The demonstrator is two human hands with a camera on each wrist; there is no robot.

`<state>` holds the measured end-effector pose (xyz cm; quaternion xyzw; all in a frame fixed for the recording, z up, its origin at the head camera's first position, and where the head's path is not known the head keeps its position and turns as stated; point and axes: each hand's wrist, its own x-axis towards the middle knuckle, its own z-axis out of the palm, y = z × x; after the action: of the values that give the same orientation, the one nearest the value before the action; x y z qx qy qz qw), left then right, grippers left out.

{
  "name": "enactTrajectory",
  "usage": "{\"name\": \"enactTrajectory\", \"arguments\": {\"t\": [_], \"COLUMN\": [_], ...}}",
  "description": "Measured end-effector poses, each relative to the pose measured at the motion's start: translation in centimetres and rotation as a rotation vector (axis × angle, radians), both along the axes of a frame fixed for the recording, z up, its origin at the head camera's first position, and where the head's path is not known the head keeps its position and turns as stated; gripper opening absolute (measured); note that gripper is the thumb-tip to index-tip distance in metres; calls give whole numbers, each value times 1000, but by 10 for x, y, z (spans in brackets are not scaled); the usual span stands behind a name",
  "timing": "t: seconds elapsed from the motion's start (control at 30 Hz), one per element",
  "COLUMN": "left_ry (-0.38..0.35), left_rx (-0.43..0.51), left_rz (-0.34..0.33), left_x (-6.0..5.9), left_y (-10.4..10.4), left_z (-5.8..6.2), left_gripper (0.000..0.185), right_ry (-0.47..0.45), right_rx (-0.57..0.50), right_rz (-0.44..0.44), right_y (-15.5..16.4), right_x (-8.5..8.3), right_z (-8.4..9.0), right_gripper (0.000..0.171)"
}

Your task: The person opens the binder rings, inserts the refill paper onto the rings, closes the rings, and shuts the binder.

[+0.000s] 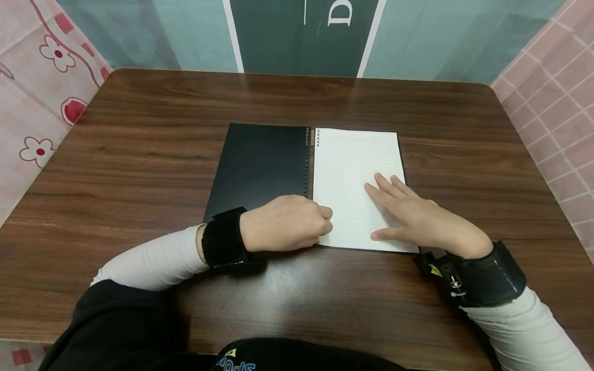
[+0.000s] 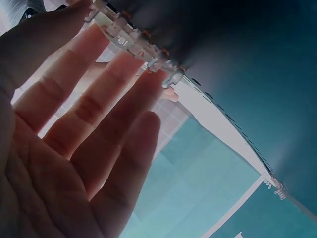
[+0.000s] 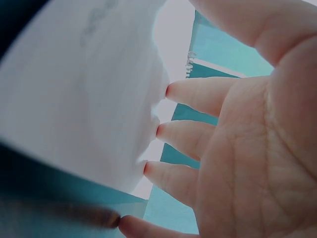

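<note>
Closest to the camera was the person's dark top with white sleeves, both wrists wrapped in black straps. The left hand (image 1: 285, 223) sat at the near edge of an open notebook (image 1: 308, 183), right at the bottom of the binding rings (image 1: 307, 159). From the head view its fingers looked curled in at the corner of the page (image 1: 357, 180), knuckles up. The left wrist view showed the fingers (image 2: 94, 106) mostly straight, with the tips up against the plastic rings. Couldn't really tell whether it had pinched the paper or was just touching there.

The right hand (image 1: 415, 216) lay flat on the lined page, just to the right of the left hand, fingers straight and spread a bit, pressing down and gripping nothing. In the right wrist view the fingertips (image 3: 173, 91) met the white paper.

Under and beyond both hands, the notebook lay open on the brown tabletop (image 1: 139, 154), black cover (image 1: 260, 162) folded out past the left hand, blank white page running away from the right one.

Past the far edge stood a teal wall (image 1: 417, 36) with a dark panel (image 1: 301, 36), pink flowery cloth (image 1: 42, 77) off to the left, and pink tiles (image 1: 557, 103) off to the right.
</note>
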<state>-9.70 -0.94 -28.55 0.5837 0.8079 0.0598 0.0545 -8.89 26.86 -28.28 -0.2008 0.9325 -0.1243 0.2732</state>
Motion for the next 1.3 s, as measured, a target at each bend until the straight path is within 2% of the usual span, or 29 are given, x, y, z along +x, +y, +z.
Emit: {"name": "enactTrajectory", "arguments": {"t": [0.3, 0.6, 0.7, 0.8, 0.97, 1.07, 1.17, 1.3], "left_ry": [-53, -96, -133, -183, -220, -209, -203, -243], "left_rx": [12, -22, -34, -34, 28, 66, 88, 84], "left_rz": [-11, 0, 4, 18, 69, 118, 190, 290], "left_x": [-3, -6, -7, -10, -18, -22, -25, -26], "left_y": [-1, 0, -1, -4, -16, -22, -27, -32], "left_z": [-2, 0, 2, 5, 10, 12, 12, 9], "left_gripper": [10, 7, 2, 10, 20, 15, 8, 19], "right_ry": [5, -1, 3, 4, 50, 117, 180, 242], "right_rx": [7, 2, -3, -6, -28, -67, -130, -214], "right_rz": [-1, -17, -10, -3, 16, 35, 48, 51], "right_y": [0, 2, 2, 2, -1, -3, -7, -17], "right_x": [0, -1, -1, -1, -1, -1, -2, -2], "right_z": [1, 1, 1, 0, 0, 1, 4, 7], "right_gripper": [96, 97, 96, 94, 81, 71, 60, 41]}}
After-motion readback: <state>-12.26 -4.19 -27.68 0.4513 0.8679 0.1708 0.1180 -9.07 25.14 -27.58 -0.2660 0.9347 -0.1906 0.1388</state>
